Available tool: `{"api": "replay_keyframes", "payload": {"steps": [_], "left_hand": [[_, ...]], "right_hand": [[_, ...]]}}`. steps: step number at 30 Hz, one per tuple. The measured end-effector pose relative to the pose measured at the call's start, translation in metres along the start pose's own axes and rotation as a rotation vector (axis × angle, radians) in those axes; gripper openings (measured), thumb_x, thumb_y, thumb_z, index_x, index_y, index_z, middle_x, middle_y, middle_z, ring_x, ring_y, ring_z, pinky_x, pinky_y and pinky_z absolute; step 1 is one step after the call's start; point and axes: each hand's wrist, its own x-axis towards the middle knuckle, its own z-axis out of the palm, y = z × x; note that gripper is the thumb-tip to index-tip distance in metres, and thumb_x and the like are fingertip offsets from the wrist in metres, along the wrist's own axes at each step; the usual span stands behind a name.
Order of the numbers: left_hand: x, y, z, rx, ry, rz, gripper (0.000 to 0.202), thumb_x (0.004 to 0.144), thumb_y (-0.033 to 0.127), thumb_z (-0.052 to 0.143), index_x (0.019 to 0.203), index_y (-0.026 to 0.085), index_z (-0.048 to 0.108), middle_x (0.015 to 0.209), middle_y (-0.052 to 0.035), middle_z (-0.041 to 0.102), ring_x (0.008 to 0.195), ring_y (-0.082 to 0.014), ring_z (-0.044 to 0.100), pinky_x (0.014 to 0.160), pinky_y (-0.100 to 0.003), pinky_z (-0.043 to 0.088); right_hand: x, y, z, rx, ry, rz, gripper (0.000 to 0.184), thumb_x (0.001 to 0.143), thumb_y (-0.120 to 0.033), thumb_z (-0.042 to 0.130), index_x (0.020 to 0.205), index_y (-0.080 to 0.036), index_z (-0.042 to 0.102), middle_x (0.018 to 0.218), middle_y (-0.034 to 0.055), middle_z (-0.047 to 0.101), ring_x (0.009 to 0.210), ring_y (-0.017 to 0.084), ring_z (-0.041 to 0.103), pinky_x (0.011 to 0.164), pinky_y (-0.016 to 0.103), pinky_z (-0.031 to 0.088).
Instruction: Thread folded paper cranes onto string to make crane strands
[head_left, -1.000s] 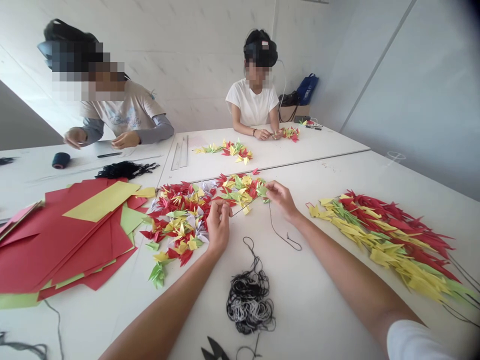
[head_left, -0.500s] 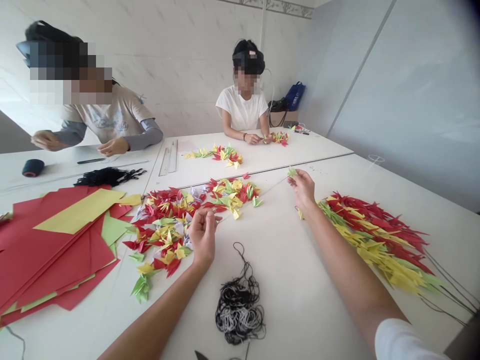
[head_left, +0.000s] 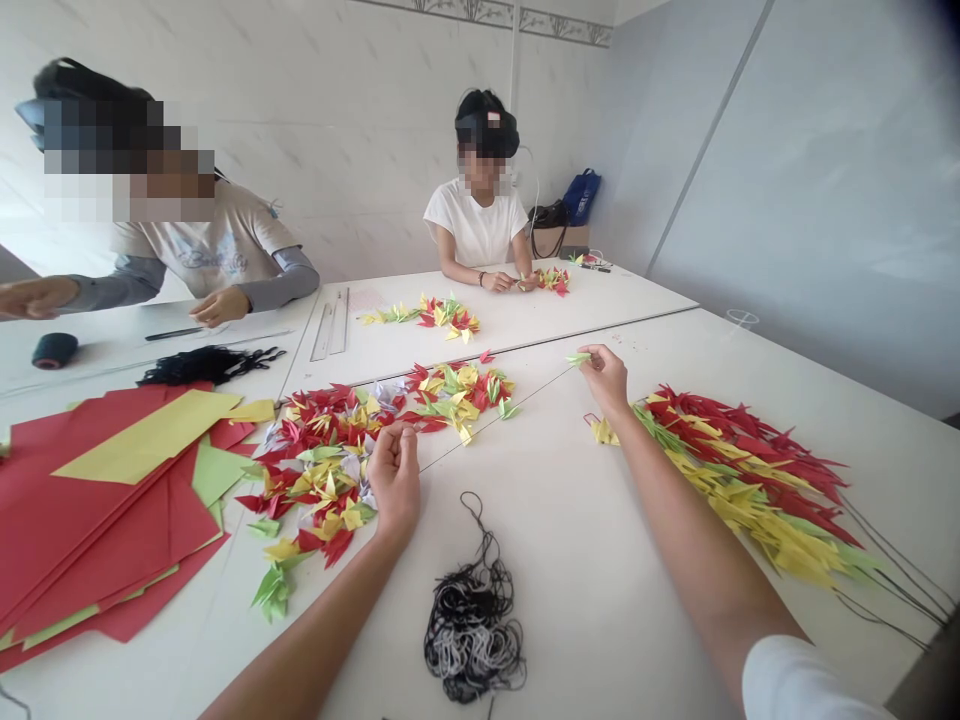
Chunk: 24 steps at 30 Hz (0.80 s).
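Your hands have just moved well apart, your right hand pinching a small green paper crane on a thin black thread that runs over the white bench to your left hand, pinched beside the heap of folded paper cranes.

Sheets of red and yellow paper lie fanned across the near table, with a dark spool beyond them. One person in grey sleeves leans over that table's far end. Across the room, a person in a white T-shirt sits behind steel rulers. A blue bag stands against the far wall.
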Motion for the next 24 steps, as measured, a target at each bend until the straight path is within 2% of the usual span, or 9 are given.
{"api": "replay_keyframes", "payload": {"steps": [12,20,24], "left_hand": [[0.0,0.0,0.001,0.084,0.001,0.032,0.023,0.093,0.041,0.057,0.086,0.019,0.058,0.065,0.0039,0.044,0.052,-0.0094,0.033,0.048,-0.022,0.029],[-0.002,0.005,0.001,0.093,-0.015,0.038,0.022,0.093,0.04,0.056,0.085,0.02,0.057,0.064,0.004,0.043,0.051,-0.0101,0.032,0.046,-0.022,0.028],[-0.003,0.003,0.002,0.111,-0.077,0.069,0.021,0.094,0.04,0.055,0.086,0.02,0.058,0.062,0.0042,0.041,0.051,-0.0108,0.034,0.046,-0.022,0.03]], "right_hand": [[0.006,-0.002,-0.009,-0.089,-0.085,-0.012,0.028,0.068,-0.024,0.055,0.091,-0.018,0.071,0.087,0.0047,0.072,0.068,0.016,0.056,0.071,0.031,0.047],[0.007,-0.003,-0.011,-0.202,-0.105,-0.091,0.026,0.072,-0.017,0.05,0.09,-0.02,0.067,0.09,0.005,0.068,0.071,0.017,0.057,0.076,0.034,0.047],[0.007,-0.004,-0.013,-0.27,-0.185,-0.114,0.022,0.068,-0.012,0.054,0.084,-0.02,0.067,0.09,0.0047,0.064,0.077,0.019,0.058,0.078,0.036,0.047]]}}
